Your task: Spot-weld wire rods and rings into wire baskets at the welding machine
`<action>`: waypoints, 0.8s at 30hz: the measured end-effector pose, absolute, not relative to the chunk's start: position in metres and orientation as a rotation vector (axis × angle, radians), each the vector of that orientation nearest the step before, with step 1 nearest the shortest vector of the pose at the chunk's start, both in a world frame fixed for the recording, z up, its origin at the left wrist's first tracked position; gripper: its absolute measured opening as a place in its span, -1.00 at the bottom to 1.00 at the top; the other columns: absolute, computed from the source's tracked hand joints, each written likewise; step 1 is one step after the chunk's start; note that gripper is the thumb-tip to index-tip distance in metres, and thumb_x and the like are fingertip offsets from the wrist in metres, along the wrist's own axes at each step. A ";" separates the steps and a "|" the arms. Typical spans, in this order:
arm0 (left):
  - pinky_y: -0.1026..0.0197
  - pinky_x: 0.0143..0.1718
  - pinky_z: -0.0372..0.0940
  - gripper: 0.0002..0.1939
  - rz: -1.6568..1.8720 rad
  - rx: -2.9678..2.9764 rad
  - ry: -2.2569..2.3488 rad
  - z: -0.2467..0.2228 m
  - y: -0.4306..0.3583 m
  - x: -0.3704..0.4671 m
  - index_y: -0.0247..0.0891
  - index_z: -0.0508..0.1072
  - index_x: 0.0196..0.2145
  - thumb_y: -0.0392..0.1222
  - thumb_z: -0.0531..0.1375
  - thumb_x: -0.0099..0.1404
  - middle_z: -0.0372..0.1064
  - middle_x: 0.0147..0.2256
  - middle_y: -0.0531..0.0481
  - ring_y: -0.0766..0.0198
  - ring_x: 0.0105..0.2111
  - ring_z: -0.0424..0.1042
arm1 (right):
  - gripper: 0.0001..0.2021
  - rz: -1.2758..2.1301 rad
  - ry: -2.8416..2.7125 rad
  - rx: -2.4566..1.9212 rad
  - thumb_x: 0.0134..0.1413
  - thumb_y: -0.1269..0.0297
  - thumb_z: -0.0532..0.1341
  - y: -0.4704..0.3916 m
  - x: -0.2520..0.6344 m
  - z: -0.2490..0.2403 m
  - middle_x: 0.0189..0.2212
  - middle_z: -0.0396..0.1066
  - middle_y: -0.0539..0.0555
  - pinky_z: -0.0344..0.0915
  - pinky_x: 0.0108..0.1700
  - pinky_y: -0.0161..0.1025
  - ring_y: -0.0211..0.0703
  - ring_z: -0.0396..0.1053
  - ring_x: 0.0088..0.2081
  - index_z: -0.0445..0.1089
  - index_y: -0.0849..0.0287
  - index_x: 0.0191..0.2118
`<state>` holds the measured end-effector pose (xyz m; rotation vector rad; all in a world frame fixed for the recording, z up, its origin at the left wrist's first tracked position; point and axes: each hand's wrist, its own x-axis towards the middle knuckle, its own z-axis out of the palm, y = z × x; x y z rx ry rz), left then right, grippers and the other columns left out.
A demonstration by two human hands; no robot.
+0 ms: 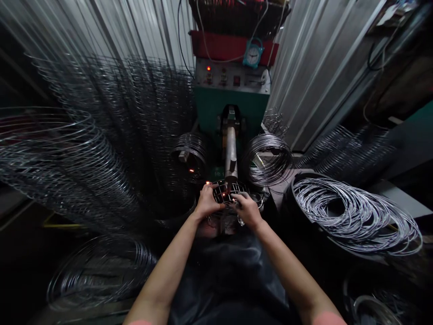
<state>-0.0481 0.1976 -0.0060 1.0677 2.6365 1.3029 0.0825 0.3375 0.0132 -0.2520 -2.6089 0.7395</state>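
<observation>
Around, corrugated metal walls (pixel 304 67), wire coils (pixel 352 212).

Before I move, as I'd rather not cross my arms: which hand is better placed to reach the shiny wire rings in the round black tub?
Right, probably. The right hand sits nearer the tub, on that side of the dark metal grid; the left hand lies farther.

Dim; dark corners; edges stretched, blurred

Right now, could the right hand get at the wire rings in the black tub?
Probably yes: the right hand is busy at the wire grid, but the wire rings lie on its side with nothing visible over them.
</observation>
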 end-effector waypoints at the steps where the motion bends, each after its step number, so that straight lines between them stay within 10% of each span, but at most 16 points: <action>1: -0.13 0.12 0.09 -0.21 1.291 1.057 2.655 -0.006 0.198 -0.048 -0.26 0.28 -0.04 -0.20 0.40 -0.29 0.14 0.06 -0.20 -0.10 0.13 0.13 | -0.68 0.858 -2.504 -0.296 0.05 0.23 0.21 0.340 0.091 0.007 -0.13 0.40 0.13 0.31 -0.13 -0.24 -0.12 0.39 -0.16 0.37 0.12 -0.04; 6: -0.15 0.12 0.06 -0.21 1.224 1.007 2.740 -0.001 0.201 -0.057 -0.32 0.27 -0.03 -0.19 0.41 -0.27 0.12 0.07 -0.25 -0.13 0.14 0.09 | -0.65 1.421 -2.209 -0.665 0.13 0.13 0.02 0.341 0.160 -0.060 -0.29 0.45 0.13 0.36 -0.22 -0.16 -0.11 0.41 -0.29 0.34 0.20 -0.07; 11: -0.04 0.05 0.16 -0.27 1.188 0.958 2.766 0.006 0.209 -0.067 -0.34 0.29 -0.07 -0.16 0.39 -0.23 0.22 -0.03 -0.20 -0.05 0.05 0.21 | -0.62 1.444 -2.034 -0.847 -0.07 0.03 0.17 0.324 0.210 -0.121 -0.22 0.45 0.16 0.30 -0.05 -0.04 -0.02 0.40 -0.16 0.34 0.17 -0.16; 15: -0.08 0.09 0.10 -0.24 1.145 0.955 2.777 0.012 0.208 -0.066 -0.34 0.29 -0.04 -0.08 0.40 -0.21 0.20 0.01 -0.24 -0.08 0.08 0.18 | -0.66 1.686 -1.597 -1.053 -0.15 0.06 0.27 0.329 0.214 -0.114 -0.39 0.44 0.03 0.38 -0.29 -0.22 -0.16 0.41 -0.36 0.33 0.13 -0.24; 20: -0.39 0.15 -0.37 0.13 1.132 0.972 2.592 -0.006 0.179 -0.069 -0.23 -0.08 0.23 0.05 0.40 -0.18 -0.33 0.29 -0.38 -0.20 0.28 -0.33 | -0.67 2.206 -0.973 -1.156 -0.29 0.31 0.38 0.349 0.211 -0.088 -0.56 0.35 -0.09 0.27 -0.57 -0.45 -0.36 0.32 -0.56 0.40 0.18 -0.28; 24: -0.33 0.19 -0.35 0.38 1.240 0.875 2.490 -0.049 0.155 -0.071 -0.14 -0.39 0.28 0.00 0.45 -0.29 -0.48 0.30 -0.34 -0.19 0.29 -0.40 | -0.70 2.374 -0.753 -1.181 -0.30 0.44 0.39 0.352 0.212 -0.082 -0.52 0.39 -0.07 0.38 -0.47 -0.40 -0.36 0.36 -0.53 0.43 0.19 -0.31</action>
